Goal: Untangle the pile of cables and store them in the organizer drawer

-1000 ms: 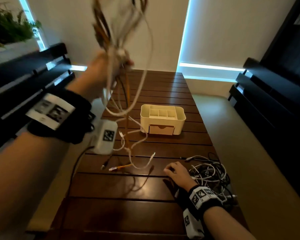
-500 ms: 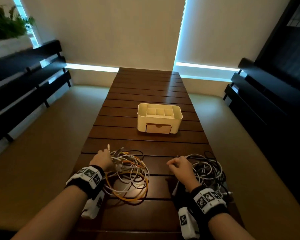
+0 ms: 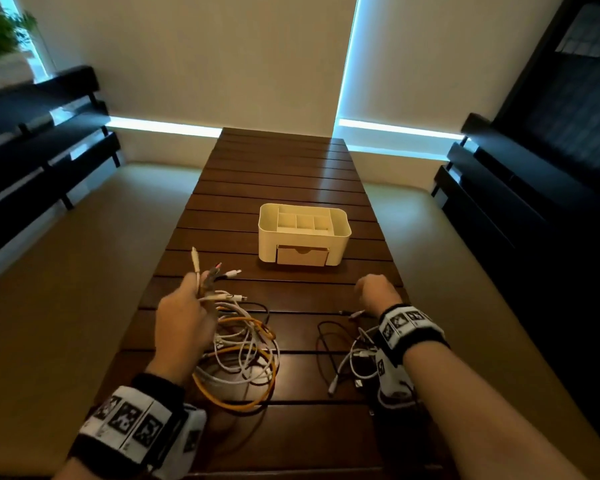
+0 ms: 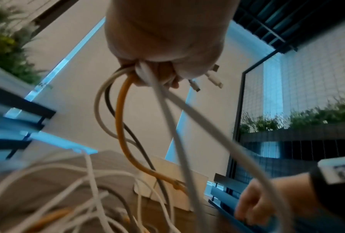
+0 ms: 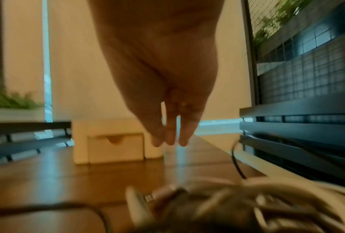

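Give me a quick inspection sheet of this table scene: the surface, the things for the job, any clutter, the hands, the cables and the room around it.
Surface: dark slatted wooden table, far half bare.
Job's things: cream organizer mid-table, its drawer closed; top compartments look empty.
Clutter: nothing seen.
Hands: left hand grips a bunch of cable ends; right hand holds nothing, fingers straight and pointing at the table.
Cables: white, orange and dark cable bundle looped by the left hand; smaller cable pile of white and dark cables under the right wrist.
Surroundings: dark benches on both sides, plants at far left, pale wall behind.
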A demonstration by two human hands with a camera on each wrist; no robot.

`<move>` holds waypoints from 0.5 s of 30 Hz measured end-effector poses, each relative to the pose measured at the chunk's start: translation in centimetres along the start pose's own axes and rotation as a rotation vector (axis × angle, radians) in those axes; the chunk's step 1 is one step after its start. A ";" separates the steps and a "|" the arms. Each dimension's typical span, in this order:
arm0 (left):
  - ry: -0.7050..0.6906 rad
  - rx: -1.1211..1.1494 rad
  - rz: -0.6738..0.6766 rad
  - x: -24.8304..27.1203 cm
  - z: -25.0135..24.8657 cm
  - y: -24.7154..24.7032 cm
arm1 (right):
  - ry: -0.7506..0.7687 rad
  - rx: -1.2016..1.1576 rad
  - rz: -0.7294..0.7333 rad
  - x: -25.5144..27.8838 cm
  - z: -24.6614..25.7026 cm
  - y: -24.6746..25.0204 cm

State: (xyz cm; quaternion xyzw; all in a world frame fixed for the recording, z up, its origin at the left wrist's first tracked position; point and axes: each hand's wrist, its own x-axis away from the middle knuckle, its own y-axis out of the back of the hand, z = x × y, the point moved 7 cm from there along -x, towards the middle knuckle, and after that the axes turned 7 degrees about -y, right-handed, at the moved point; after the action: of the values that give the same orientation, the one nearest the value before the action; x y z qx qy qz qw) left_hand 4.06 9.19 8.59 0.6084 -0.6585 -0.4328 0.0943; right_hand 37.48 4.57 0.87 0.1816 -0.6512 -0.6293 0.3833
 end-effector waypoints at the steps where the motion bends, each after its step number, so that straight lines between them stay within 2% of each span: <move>1: 0.065 0.026 0.029 0.7 0.3 -0.7 | 0.025 0.055 0.125 -0.5 0.1 -1.9; 2: 0.133 0.038 0.071 1.3 0.5 -1.3 | 0.024 0.099 0.202 -0.8 -0.1 -3.5; 3: 0.187 0.055 0.098 2.0 0.6 -1.7 | 0.026 0.128 0.208 -0.9 -0.5 -4.8; 6: 0.260 0.104 0.124 3.2 0.6 -2.3 | 0.045 0.106 -0.030 -0.6 -1.1 -6.0; 8: 0.283 0.120 0.127 3.7 0.9 -2.3 | 0.075 0.099 -0.137 -0.1 -1.1 -5.7; 10: 0.256 0.195 0.069 3.6 1.2 -1.9 | 0.080 -0.046 -0.247 0.2 -1.3 -3.9; 12: 0.250 0.358 -0.002 3.5 1.5 -1.5 | 0.025 -0.313 -0.345 0.7 -2.4 -1.1; 15: 0.268 0.526 -0.055 3.2 2.0 -0.7 | -0.058 -0.659 -0.486 3.2 -5.4 5.0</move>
State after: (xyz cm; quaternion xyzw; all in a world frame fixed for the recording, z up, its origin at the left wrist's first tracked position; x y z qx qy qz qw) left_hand 2.51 7.29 5.61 0.6814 -0.7130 -0.1653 0.0078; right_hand 40.59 -0.67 6.03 0.1797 -0.3636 -0.8813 0.2425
